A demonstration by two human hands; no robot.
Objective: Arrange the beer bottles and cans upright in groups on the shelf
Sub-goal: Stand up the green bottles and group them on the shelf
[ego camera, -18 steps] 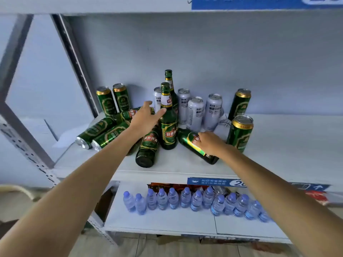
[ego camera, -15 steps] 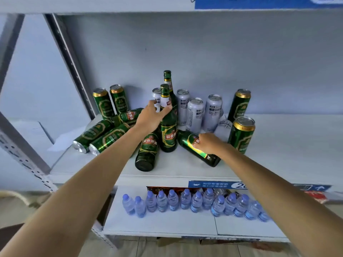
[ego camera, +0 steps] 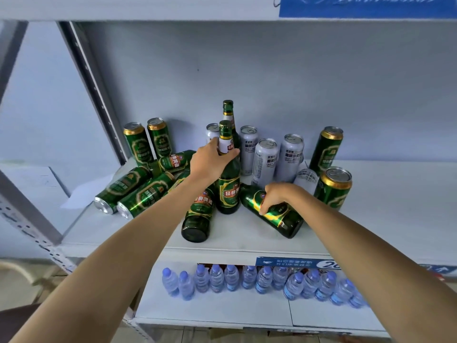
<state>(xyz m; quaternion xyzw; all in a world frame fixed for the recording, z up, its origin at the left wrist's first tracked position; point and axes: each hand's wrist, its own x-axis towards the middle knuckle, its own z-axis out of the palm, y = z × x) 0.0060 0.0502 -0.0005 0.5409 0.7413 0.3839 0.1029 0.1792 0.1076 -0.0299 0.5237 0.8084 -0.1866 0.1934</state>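
Note:
My left hand (ego camera: 210, 162) is wrapped around the neck of an upright green beer bottle (ego camera: 228, 189) mid-shelf. My right hand (ego camera: 277, 194) grips a green bottle lying on its side (ego camera: 277, 214), base toward the front right. Another green bottle (ego camera: 199, 216) lies under my left forearm, base toward me. A second upright bottle (ego camera: 228, 112) stands behind the first. Green cans (ego camera: 146, 142) stand at the back left, and two more lie on their sides (ego camera: 133, 191) at the left. Silver cans (ego camera: 267, 157) stand behind the bottles, with one lying down (ego camera: 306, 179). Two green cans (ego camera: 332, 186) stand at the right.
The white shelf board (ego camera: 383, 214) runs on to the right of the cans. A grey slanted upright post (ego camera: 94, 92) borders the left side. On the shelf below stands a row of water bottles (ego camera: 247, 280). Blue label strips (ego camera: 294, 262) hang on the shelf's front edge.
My left hand has closed around the upright bottle's neck, where before its fingers were spread beside it. My right hand stays on the lying bottle.

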